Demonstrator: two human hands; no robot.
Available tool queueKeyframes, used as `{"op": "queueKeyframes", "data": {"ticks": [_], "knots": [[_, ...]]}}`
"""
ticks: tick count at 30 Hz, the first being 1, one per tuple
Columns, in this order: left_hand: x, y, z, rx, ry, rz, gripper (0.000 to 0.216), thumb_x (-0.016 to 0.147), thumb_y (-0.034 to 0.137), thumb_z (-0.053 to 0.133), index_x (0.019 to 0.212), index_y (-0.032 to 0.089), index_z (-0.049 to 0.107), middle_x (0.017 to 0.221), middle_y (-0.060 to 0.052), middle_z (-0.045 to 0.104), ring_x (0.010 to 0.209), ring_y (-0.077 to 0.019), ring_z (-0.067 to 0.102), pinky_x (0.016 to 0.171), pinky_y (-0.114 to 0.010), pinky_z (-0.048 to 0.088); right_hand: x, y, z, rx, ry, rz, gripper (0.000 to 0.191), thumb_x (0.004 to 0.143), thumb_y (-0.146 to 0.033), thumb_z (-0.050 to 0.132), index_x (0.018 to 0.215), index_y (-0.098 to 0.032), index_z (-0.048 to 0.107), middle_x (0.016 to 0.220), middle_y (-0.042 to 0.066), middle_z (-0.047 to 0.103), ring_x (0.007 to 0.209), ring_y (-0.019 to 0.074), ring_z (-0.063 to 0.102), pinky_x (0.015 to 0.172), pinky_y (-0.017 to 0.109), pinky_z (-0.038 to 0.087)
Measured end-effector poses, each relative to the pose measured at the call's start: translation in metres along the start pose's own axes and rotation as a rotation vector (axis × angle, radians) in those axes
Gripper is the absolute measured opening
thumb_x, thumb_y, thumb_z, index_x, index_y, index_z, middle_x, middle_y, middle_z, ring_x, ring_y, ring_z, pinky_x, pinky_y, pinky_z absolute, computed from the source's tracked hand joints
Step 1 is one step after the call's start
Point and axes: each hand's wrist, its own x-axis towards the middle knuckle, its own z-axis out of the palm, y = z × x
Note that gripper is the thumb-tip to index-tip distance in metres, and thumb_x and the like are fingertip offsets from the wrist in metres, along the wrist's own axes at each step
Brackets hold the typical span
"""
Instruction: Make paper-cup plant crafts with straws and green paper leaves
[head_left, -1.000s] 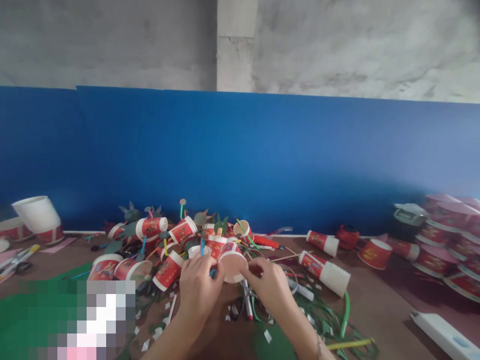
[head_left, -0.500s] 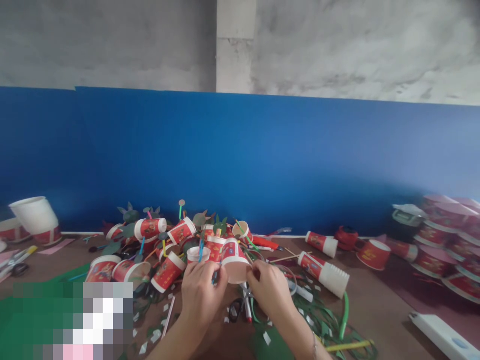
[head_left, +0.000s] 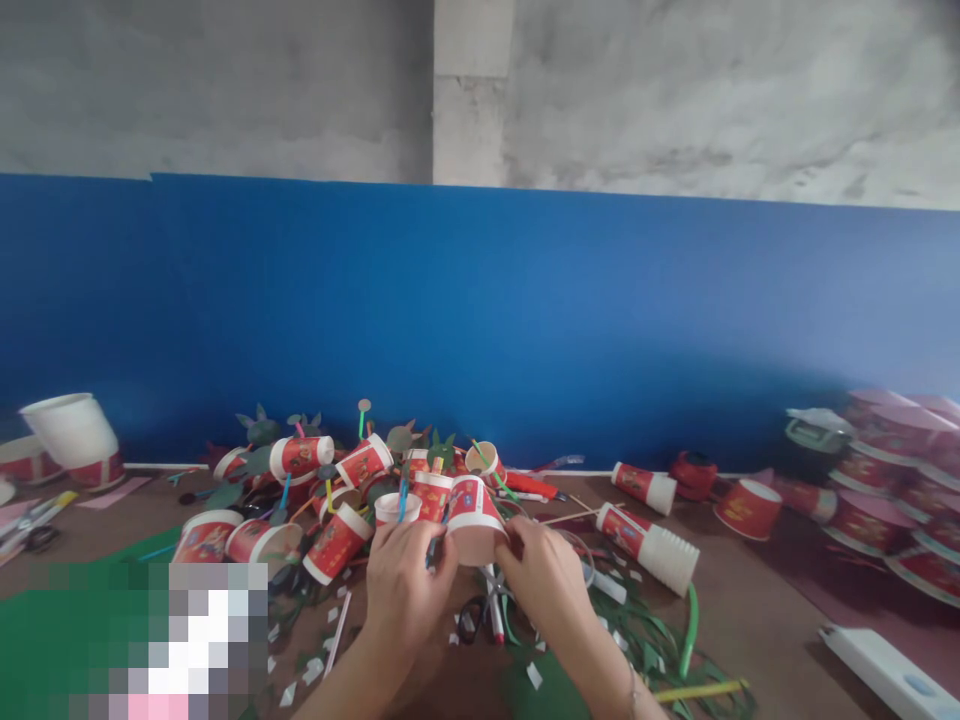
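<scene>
A red-and-white paper cup (head_left: pixel 474 505) is held between both hands at the middle of the table, tilted with its wider end toward me. My left hand (head_left: pixel 412 575) is closed, its thumb and fingers at the cup's left side. My right hand (head_left: pixel 541 565) pinches the right side of the rim; its fingertips are partly hidden. Below the cup lie a pair of scissors (head_left: pixel 471 620) with dark handles and a red-capped marker (head_left: pixel 496 618). Just behind my left hand stands another paper cup (head_left: pixel 396 508) with a blue straw.
A pile of red paper cups (head_left: pixel 337 545) with straws spreads to the left. Nested cups (head_left: pixel 660 550) lie to the right, near green paper scraps (head_left: pixel 637 625). Stacked red-and-pink items (head_left: pixel 874 520) stand far right. A white box-like object (head_left: pixel 892 670) lies at front right. A blue panel (head_left: pixel 480 320) closes the back.
The cup in my hands has tilted or turned slightly and sits a touch higher and to the right. Both hands have hardly moved and keep hold of it.
</scene>
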Motion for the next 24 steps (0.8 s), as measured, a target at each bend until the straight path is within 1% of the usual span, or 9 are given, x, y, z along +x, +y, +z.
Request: {"op": "queueKeyframes", "data": {"ticks": [6,10,14,17,18,20,22,24], "knots": [[0.001,-0.001,-0.001,0.017,-0.054,-0.023,0.01,0.082,0.02,0.053,0.075,0.02,0.059,0.068,-0.001,0.067,0.067,-0.0173,0.061,0.072,-0.032,0.039,-0.001,0.0,-0.001,-0.01,0.01,0.0,0.017,0.079,-0.023,0.048,0.066,-0.019,0.057,0.067,0.003,0.064,0.066,0.0163,0.058,0.055,0.024,0.025],[0.001,0.0,0.001,0.002,-0.054,-0.011,0.007,0.081,0.017,0.053,0.078,0.02,0.059,0.072,-0.001,0.068,0.07,-0.0173,0.062,0.075,-0.033,0.038,-0.001,0.0,-0.001,-0.049,0.008,-0.006,0.018,0.078,-0.021,0.048,0.062,-0.019,0.057,0.065,0.004,0.064,0.063,0.0167,0.058,0.054,0.025,0.023],[0.001,0.002,0.001,-0.019,-0.049,0.013,0.01,0.08,0.013,0.052,0.079,0.02,0.06,0.071,-0.001,0.067,0.07,-0.0175,0.061,0.075,-0.033,0.039,0.0,0.001,0.001,-0.078,-0.005,-0.037,0.021,0.079,-0.021,0.046,0.063,-0.018,0.059,0.066,0.006,0.066,0.061,0.0172,0.058,0.053,0.027,0.022],[0.002,0.003,-0.001,-0.043,-0.089,-0.022,0.009,0.081,0.017,0.051,0.08,0.02,0.06,0.073,-0.002,0.067,0.073,-0.019,0.062,0.074,-0.033,0.04,0.001,0.003,0.002,-0.069,-0.022,-0.048,0.023,0.081,-0.02,0.044,0.065,-0.017,0.061,0.067,0.007,0.067,0.06,0.0165,0.057,0.053,0.026,0.022],[0.003,0.004,-0.001,-0.056,-0.111,-0.055,0.008,0.081,0.021,0.053,0.083,0.02,0.061,0.076,-0.003,0.068,0.075,-0.0199,0.062,0.074,-0.033,0.041,0.002,0.004,0.002,-0.06,-0.022,-0.046,0.025,0.082,-0.02,0.043,0.065,-0.017,0.061,0.066,0.007,0.067,0.06,0.0163,0.057,0.053,0.026,0.022],[0.004,0.006,-0.001,-0.082,-0.175,-0.165,0.016,0.078,0.03,0.057,0.088,0.018,0.06,0.081,-0.005,0.068,0.077,-0.0214,0.062,0.071,-0.032,0.043,0.003,0.005,0.003,-0.027,-0.017,-0.028,0.029,0.084,-0.021,0.041,0.062,-0.017,0.06,0.063,0.006,0.065,0.058,0.0157,0.055,0.052,0.026,0.022],[0.005,0.01,0.001,-0.111,-0.292,-0.283,0.022,0.076,0.039,0.059,0.081,0.018,0.06,0.075,-0.005,0.066,0.072,-0.0215,0.061,0.064,-0.031,0.043,0.004,0.006,0.004,0.021,-0.024,0.013,0.032,0.084,-0.022,0.04,0.058,-0.017,0.058,0.058,0.005,0.063,0.053,0.0144,0.051,0.05,0.025,0.022],[0.003,0.012,0.004,-0.171,-0.429,-0.367,0.026,0.078,0.042,0.054,0.07,0.017,0.059,0.066,-0.003,0.063,0.065,-0.0197,0.058,0.058,-0.028,0.04,0.004,0.005,0.004,0.098,-0.055,0.055,0.034,0.083,-0.024,0.042,0.052,-0.017,0.055,0.052,0.004,0.059,0.048,0.0127,0.047,0.048,0.024,0.022]]}}
